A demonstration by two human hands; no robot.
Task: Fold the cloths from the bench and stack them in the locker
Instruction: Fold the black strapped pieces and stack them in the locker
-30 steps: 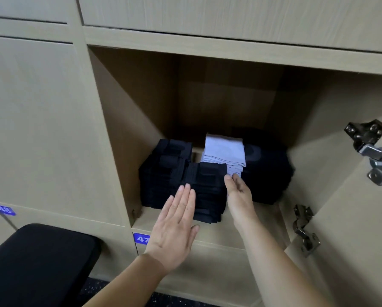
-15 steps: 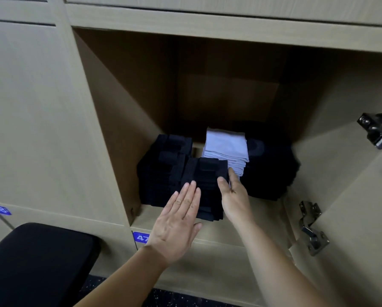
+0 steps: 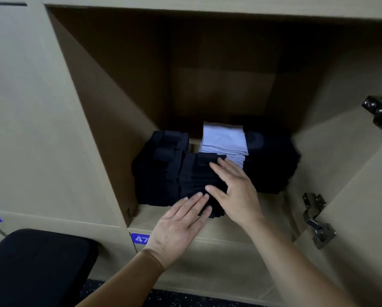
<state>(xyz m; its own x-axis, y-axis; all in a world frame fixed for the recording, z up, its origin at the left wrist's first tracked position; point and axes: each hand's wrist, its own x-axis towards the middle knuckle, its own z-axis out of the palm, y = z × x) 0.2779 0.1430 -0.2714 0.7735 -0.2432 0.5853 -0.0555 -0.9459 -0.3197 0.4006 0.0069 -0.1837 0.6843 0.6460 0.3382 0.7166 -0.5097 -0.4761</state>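
Inside the open locker [image 3: 207, 227] stand stacks of folded cloths. A front stack of black cloths [image 3: 196, 173] sits near the shelf edge, with another black stack [image 3: 156, 169] to its left. A stack of pale lilac cloths [image 3: 224, 140] stands behind, and a dark bundle [image 3: 272, 162] fills the right. My left hand [image 3: 179, 227] lies flat with straight fingers against the front of the black stack. My right hand [image 3: 234, 187] rests with straight fingers on that stack's top and right side.
The locker door [image 3: 362, 218] hangs open at right with two metal hinges [image 3: 316, 220]. A black padded bench [image 3: 35, 267] is at lower left. Blue number tags mark the lockers; "47" [image 3: 139, 239] is below the shelf.
My right hand has slid left from the lilac stack's edge onto the top of the front black stack. The left hand stays pressed at its front. The view has moved closer.
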